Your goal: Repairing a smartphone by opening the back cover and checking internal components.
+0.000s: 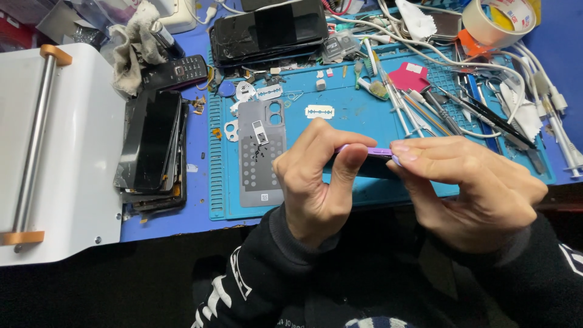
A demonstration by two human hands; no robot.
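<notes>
Two hands pinch one purple phone edge-on, above the near edge of the blue mat [364, 115]. Left hand [316, 182] clamps its left end between thumb and fingers; right hand [467, 188] pinches the right end. Judged step: working the frame edge; continuing calls for steady fingertip pressure. The purple phone [371, 152] appears thin, with a dark face. Beyond the left hand lies a grey back cover [261, 155].

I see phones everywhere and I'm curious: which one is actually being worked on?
The purple phone, held edge-on between the left hand and right hand. The black phones and lie untouched in stacks on the bench.
</notes>
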